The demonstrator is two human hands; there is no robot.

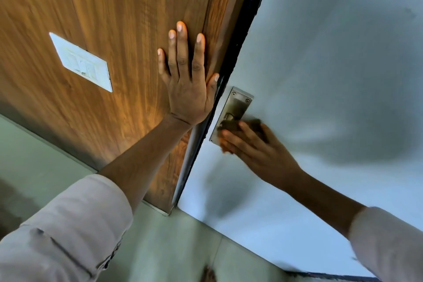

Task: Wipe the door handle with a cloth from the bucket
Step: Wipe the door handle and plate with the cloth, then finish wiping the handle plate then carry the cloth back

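A metal door handle on its screwed backplate [238, 103] is fixed to the pale grey door [332, 64] near its left edge. My right hand [254, 146] presses a dark brownish cloth [253, 125] against the lower part of the handle; the lever itself is mostly hidden under cloth and fingers. My left hand [186, 82] lies flat with fingers spread on the brown wooden panel [103, 18] just left of the door's black edge. No bucket is in sight.
A white switch plate [81, 62] sits on the wooden panel at the left. A black seal strip [240, 41] runs between panel and door. Pale floor tiles [160, 247] lie below.
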